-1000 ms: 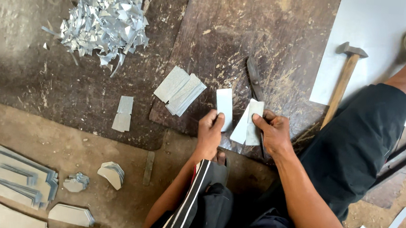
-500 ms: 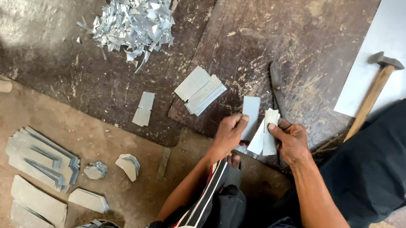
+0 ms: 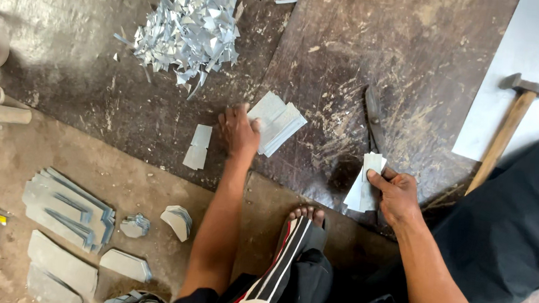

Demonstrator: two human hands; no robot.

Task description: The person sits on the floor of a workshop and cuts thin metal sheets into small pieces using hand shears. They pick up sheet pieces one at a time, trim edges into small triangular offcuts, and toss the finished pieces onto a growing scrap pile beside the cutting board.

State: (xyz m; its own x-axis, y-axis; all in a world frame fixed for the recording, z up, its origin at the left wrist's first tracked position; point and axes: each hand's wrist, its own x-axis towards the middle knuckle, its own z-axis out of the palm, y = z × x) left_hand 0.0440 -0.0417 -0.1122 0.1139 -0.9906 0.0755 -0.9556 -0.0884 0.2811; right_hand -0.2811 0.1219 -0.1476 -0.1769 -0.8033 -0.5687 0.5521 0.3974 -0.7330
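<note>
From my head camera, my left hand (image 3: 238, 132) lies flat, fingers down on a stack of metal pieces (image 3: 277, 123) on the dark board (image 3: 380, 45). My right hand (image 3: 396, 195) pinches a few pieces (image 3: 364, 190) upright. I judge I'm gathering; next calls for a firm grasp of the stack.

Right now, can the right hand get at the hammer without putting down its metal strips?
Probably not cleanly. The right hand is closed around a bunch of metal strips, so no fingers look free. The hammer lies just beyond it with nothing between them, only the dark chisel-like tool off to the other side.
</note>
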